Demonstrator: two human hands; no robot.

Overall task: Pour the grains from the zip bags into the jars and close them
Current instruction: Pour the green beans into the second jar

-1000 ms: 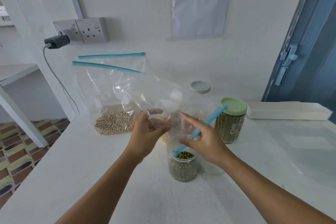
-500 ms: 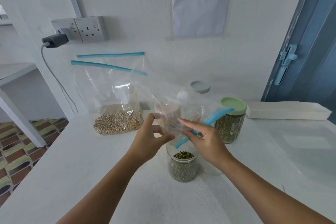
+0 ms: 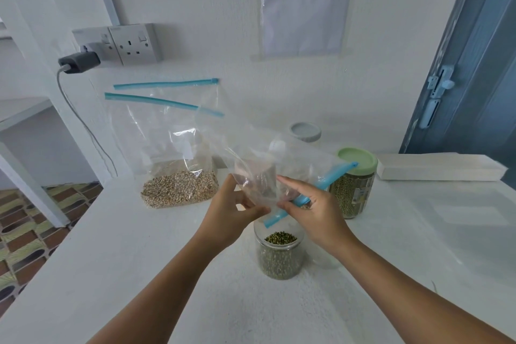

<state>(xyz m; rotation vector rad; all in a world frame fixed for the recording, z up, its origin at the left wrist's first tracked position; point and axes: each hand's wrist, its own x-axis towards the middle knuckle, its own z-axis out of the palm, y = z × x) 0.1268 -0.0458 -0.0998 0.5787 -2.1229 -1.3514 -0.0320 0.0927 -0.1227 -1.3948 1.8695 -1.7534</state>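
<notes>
An emptied clear zip bag (image 3: 282,165) with a blue zip strip hangs tilted over an open glass jar (image 3: 279,254) of green grains. My left hand (image 3: 231,212) pinches the bag's lower part. My right hand (image 3: 315,212) holds the bag near its blue strip. A second zip bag (image 3: 173,148) with pale beige grains at its bottom stands against the wall at the left. A jar with a green lid (image 3: 353,184), filled with green grains, stands to the right. A grey-lidded jar (image 3: 305,132) shows behind the held bag, mostly hidden.
The white table (image 3: 418,246) carries a flat white box (image 3: 441,170) at the back right. A wall socket with a plugged charger (image 3: 79,63) and hanging cable is at the left. A blue door (image 3: 480,64) stands at the right. The table's left edge drops to a tiled floor.
Both hands have gathered the empty bag closer together and lifted it slightly above the open jar. The bag is more crumpled between the fingers.
</notes>
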